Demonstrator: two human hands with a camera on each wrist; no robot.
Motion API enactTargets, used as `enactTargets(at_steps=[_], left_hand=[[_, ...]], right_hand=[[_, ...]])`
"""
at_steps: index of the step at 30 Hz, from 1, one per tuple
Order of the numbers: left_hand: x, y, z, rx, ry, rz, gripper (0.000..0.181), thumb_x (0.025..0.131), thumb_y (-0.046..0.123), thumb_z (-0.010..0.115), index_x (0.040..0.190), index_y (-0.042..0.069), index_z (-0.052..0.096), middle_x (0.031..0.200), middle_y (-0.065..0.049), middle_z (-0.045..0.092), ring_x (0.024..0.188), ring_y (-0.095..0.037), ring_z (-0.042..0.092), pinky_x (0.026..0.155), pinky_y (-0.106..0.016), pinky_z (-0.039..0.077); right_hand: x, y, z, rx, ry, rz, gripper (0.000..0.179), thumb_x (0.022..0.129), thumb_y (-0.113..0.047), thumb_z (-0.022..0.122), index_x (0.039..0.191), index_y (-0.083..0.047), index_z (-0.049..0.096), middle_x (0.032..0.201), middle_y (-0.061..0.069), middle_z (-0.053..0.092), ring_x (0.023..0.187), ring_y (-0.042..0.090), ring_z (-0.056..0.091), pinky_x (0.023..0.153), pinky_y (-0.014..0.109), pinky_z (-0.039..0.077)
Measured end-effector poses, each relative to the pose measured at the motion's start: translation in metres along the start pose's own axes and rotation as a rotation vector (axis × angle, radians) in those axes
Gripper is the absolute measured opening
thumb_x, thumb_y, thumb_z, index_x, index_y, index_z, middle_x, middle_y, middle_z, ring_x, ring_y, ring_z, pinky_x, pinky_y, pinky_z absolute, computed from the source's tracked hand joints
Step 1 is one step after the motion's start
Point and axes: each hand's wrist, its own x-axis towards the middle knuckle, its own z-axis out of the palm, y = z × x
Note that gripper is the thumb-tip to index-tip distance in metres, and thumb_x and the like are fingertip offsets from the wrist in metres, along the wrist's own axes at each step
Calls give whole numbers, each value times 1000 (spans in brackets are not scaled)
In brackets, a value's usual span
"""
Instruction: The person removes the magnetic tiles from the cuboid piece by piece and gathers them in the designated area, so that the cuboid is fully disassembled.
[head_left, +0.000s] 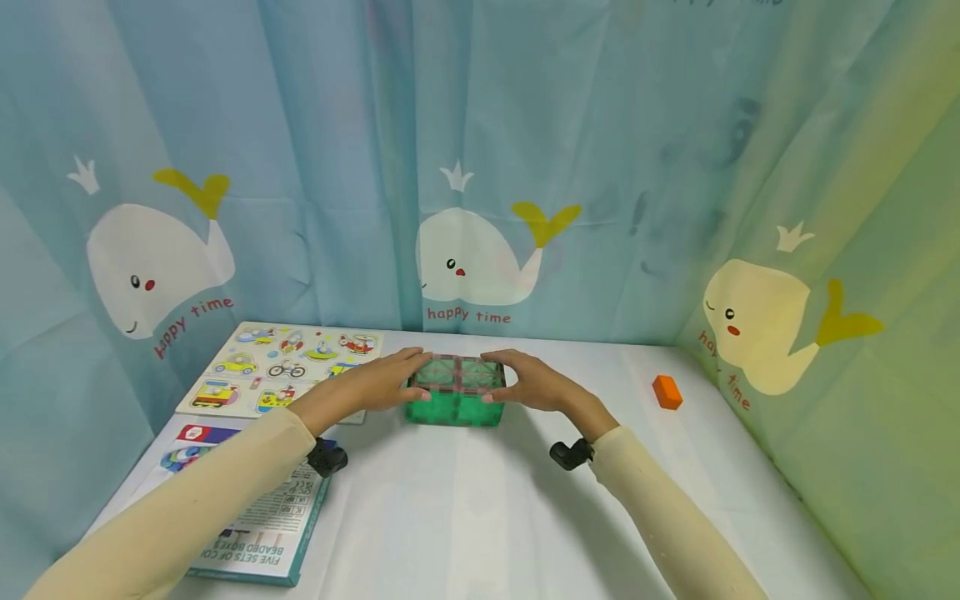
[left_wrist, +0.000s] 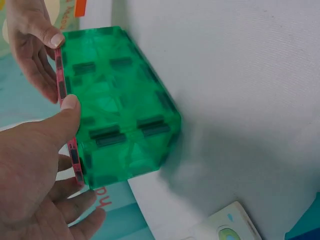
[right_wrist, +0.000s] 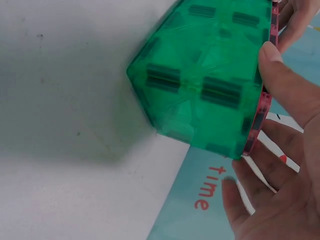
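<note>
A box-like build of translucent green magnetic tiles (head_left: 453, 408) with pink-rimmed tiles (head_left: 461, 372) along its top is at the middle of the white table. My left hand (head_left: 382, 379) holds its left end, thumb on the near upper edge and fingers toward the far side. At the right end my right hand (head_left: 536, 383) grips it the same way. In the left wrist view the left thumb (left_wrist: 70, 110) presses beside the pink rim. The right wrist view shows the right thumb (right_wrist: 275, 62) at that rim, with the other fingers spread behind.
A wooden puzzle board (head_left: 255, 379) with vehicle pictures lies at the back left. Nearer, a boxed bead set (head_left: 277, 533) lies partly under the left sleeve. An orange block (head_left: 667, 392) is at the right. Whale-print curtains (head_left: 337, 208) enclose the table's back and sides.
</note>
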Motion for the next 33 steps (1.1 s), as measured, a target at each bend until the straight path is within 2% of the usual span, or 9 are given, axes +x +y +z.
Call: enactTargets(at_steps=[9, 23, 33], left_hand=[[0, 0, 0, -3, -6, 2, 78, 109, 46, 56, 170, 12, 21, 175, -17, 20, 157, -38, 32, 122, -57, 37], [-1, 3, -1, 3, -1, 13, 76, 110, 44, 56, 170, 10, 23, 173, -20, 21, 157, -40, 32, 122, -58, 37], [0, 1, 1, -21, -4, 3, 76, 110, 43, 57, 170, 14, 21, 175, -17, 19, 159, -37, 29, 124, -57, 35]], right_hand=[[-1, -6, -1, -134, 12, -31, 78, 99, -41, 76, 162, -10, 44, 166, 16, 40, 156, 43, 31, 121, 77, 20], [0, -7, 0, -122, 17, -42, 82, 97, -37, 78, 162, -5, 41, 164, 18, 39, 154, 42, 31, 121, 61, 37], [-5, -11, 3, -184, 123, -77, 78, 94, -36, 83, 157, -5, 48, 158, 16, 47, 147, 41, 38, 121, 66, 29]])
